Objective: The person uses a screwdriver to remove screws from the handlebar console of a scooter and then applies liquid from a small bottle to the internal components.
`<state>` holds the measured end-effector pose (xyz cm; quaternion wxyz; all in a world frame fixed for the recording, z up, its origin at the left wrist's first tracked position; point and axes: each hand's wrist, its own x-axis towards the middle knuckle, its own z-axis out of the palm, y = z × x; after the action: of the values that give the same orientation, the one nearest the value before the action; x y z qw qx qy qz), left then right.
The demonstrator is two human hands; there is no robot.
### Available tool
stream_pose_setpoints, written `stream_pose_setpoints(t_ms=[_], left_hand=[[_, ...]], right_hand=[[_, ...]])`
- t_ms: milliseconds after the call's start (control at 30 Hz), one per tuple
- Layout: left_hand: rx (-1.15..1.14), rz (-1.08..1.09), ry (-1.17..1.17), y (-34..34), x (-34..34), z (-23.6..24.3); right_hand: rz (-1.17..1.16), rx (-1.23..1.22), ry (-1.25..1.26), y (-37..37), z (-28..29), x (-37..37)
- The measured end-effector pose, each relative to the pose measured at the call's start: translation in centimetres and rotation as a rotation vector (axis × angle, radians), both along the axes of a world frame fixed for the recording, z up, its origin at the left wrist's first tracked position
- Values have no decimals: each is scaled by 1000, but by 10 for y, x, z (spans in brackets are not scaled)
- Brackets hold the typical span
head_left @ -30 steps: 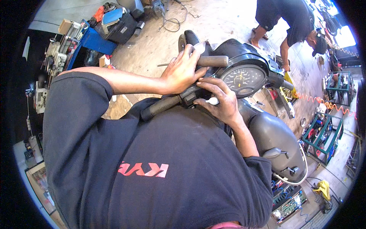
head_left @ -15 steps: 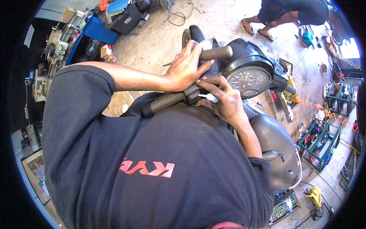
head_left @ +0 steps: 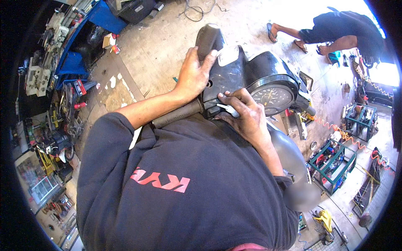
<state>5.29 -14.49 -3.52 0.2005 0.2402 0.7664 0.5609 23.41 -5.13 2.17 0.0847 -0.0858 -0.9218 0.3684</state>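
My left hand (head_left: 193,77) is closed round the dark, thick handle of a screwdriver (head_left: 210,41), beyond the handlebar; its shaft is hidden now. Pinched in my right hand (head_left: 249,117) is a small whitish tube (head_left: 231,111) with a pointed nozzle, tilted toward the switch block. Both hands are over a scooter's black handlebar cover (head_left: 228,79), which has a round hole near my left hand. The left rubber grip (head_left: 178,115) lies below my left forearm. A round speedometer (head_left: 270,98) sits to the right of my right hand.
A crouching person (head_left: 343,31) in dark clothes and sandals is at the far right. An orange coiled hose (head_left: 335,129) crosses the floor near green metal racks (head_left: 335,165). Blue workbench parts (head_left: 106,16) and machinery stand at far left. The grey scooter body (head_left: 287,148) is below the speedometer.
My left hand has moved away from the right one, and the screwdriver handle has swung from pointing right to pointing away. The hole in the cover is uncovered. My right hand keeps the tube.
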Motion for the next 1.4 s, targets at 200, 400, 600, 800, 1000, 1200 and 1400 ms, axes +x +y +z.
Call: stream_pose_setpoints(t_ms=[200,400,600,800,1000,1200,1400], left_hand=[[-187,-172,-287,-21,-20,25],[-143,-345,-158,-28,-14,24],[-202,-329,-173,-27,-18,29],[-240,-327,-88,-20,-29,35],[-368,-275,-59,-5,-36,53],[-396,-327,68,5,-42,52],[-199,-617,174,40,-46,63]], right_hand=[[-11,5,-26,1,3,-1],[-3,-9,3,2,2,-2],[-47,-124,19,10,6,-9],[-131,-238,124,13,3,-5],[-251,-467,292,12,-3,27],[-556,-653,294,-9,-9,70],[-1123,-428,354,-71,-25,122]])
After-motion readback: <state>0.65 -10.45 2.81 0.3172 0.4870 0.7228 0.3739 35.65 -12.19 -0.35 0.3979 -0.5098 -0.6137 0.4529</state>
